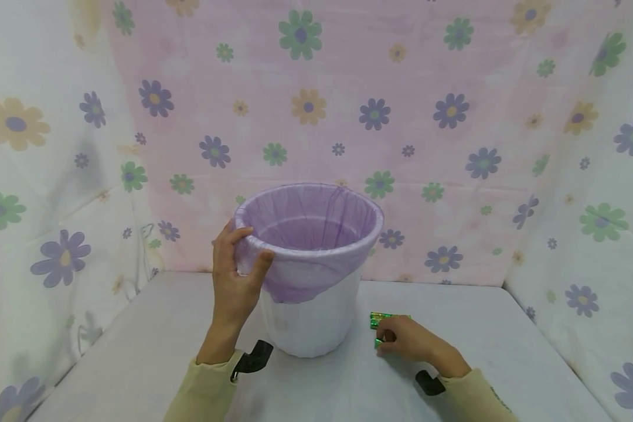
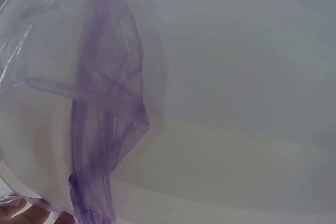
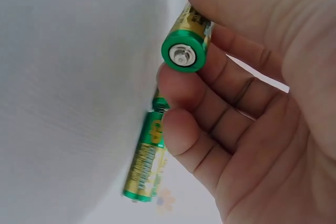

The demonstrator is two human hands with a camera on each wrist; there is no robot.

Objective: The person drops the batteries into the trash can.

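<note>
- While the left hand (image 1: 235, 275) grips the near-left rim of the white bin (image 1: 313, 319), thumb outside and fingers hooked over the lip, the right hand (image 1: 408, 340) pinches one green battery (image 3: 187, 43) between thumb and fingertips.
- The bin stands near the middle of the tabletop (image 1: 506, 328), lined with a purple bag (image 1: 306, 225) folded over its rim; it sits between the two hands.
- More green batteries (image 1: 382, 319) lie on the tabletop just right of the bin's base, touching or just under the right fingers.
- Both forearms reach in from the near edge, in pale yellow sleeves (image 1: 203, 392), a black mount at each wrist.
- The left wrist view shows only bin wall and bag; how many batteries lie there cannot be told.
- Flowered cloth (image 1: 453, 117) hangs behind and at both sides.
</note>
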